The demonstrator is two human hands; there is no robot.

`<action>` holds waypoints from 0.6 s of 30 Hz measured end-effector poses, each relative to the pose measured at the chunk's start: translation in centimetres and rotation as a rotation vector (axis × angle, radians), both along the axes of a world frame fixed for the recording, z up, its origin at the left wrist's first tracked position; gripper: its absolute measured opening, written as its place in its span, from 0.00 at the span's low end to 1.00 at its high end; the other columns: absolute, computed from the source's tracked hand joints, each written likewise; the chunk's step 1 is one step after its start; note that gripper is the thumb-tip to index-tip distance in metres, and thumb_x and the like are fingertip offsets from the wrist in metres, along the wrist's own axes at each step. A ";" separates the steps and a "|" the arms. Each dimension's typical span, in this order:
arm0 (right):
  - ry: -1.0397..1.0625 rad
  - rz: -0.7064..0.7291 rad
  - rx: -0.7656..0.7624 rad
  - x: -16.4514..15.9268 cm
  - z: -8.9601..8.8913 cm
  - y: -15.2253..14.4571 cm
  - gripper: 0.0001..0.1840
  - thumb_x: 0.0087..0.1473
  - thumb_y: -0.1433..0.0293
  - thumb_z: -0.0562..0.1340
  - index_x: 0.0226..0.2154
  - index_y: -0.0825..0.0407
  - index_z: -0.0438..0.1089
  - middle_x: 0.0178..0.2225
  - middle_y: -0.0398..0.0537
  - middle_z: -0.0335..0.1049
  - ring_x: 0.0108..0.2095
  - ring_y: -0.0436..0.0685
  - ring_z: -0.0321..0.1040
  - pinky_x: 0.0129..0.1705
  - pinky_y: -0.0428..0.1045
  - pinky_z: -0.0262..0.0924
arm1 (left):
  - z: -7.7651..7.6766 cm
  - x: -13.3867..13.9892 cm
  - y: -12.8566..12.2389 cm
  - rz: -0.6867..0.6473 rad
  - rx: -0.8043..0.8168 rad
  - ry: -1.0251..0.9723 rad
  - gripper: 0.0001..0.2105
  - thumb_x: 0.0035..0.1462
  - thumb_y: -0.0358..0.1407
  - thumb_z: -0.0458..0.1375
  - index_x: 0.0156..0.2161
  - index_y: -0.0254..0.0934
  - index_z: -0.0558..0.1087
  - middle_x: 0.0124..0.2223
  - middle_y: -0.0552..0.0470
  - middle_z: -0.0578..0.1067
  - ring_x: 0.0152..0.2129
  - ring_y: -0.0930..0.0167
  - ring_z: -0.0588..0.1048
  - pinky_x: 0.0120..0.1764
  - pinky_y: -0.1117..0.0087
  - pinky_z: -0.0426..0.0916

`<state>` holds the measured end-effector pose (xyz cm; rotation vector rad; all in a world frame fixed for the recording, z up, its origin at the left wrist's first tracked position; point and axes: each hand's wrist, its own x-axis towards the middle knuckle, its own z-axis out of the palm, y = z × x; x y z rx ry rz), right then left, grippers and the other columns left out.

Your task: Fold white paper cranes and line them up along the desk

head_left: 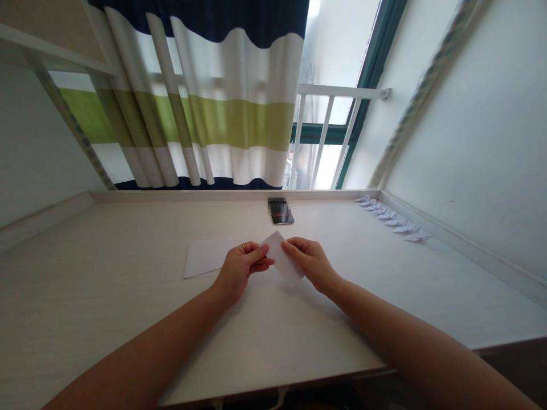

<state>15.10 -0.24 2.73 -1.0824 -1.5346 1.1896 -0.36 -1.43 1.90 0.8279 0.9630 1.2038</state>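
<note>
White paper [282, 256] sat pinched by closed fingers [261, 251] of your left hand [238, 269] and right hand [315, 264]; an uneven pull risked tearing it.

A small white piece of paper [284, 261], straight-edged and smooth, sits aslant right now, one corner pointing forward, pinched between the left hand [240, 265] and right hand [315, 263]!

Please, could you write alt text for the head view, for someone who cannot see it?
A left hand and a right hand hold white paper over a pale desk. Flat paper lies at left, a dark, partly pixelated object beyond, a row of white folded shapes at right. A striped curtain hangs behind.
</note>
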 end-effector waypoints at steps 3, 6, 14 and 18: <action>0.001 -0.002 0.002 0.0 -0.1 0.0 0.16 0.45 0.58 0.59 0.26 0.55 0.69 0.24 0.44 0.66 0.23 0.48 0.59 0.23 0.44 0.53 | 0.0 0.0 0.0 -0.003 0.004 -0.011 0.11 0.39 0.37 0.64 0.22 0.32 0.66 0.19 0.54 0.73 0.19 0.77 0.73 0.25 0.79 0.66; 0.010 -0.011 -0.001 0.1 -0.2 0.1 0.16 0.44 0.58 0.59 0.25 0.54 0.70 0.23 0.44 0.66 0.23 0.49 0.59 0.23 0.44 0.53 | 0.0 0.0 0.0 -0.007 0.005 -0.004 0.11 0.39 0.37 0.63 0.22 0.32 0.66 0.20 0.54 0.73 0.19 0.77 0.73 0.25 0.78 0.66; 0.000 0.022 -0.052 0.5 0.0 0.4 0.14 0.42 0.60 0.61 0.22 0.55 0.70 0.20 0.43 0.65 0.20 0.47 0.57 0.20 0.43 0.50 | 0.1 -0.1 -0.1 -0.027 0.179 0.286 0.10 0.40 0.38 0.61 0.28 0.33 0.71 0.22 0.55 0.72 0.19 0.77 0.68 0.26 0.76 0.61; -0.108 0.105 -0.044 0.4 -0.5 0.6 0.14 0.44 0.61 0.60 0.20 0.56 0.69 0.17 0.41 0.61 0.18 0.46 0.54 0.18 0.42 0.46 | 0.0 0.0 -0.2 -0.024 0.265 0.333 0.13 0.40 0.39 0.61 0.32 0.33 0.72 0.30 0.52 0.74 0.25 0.74 0.69 0.31 0.74 0.62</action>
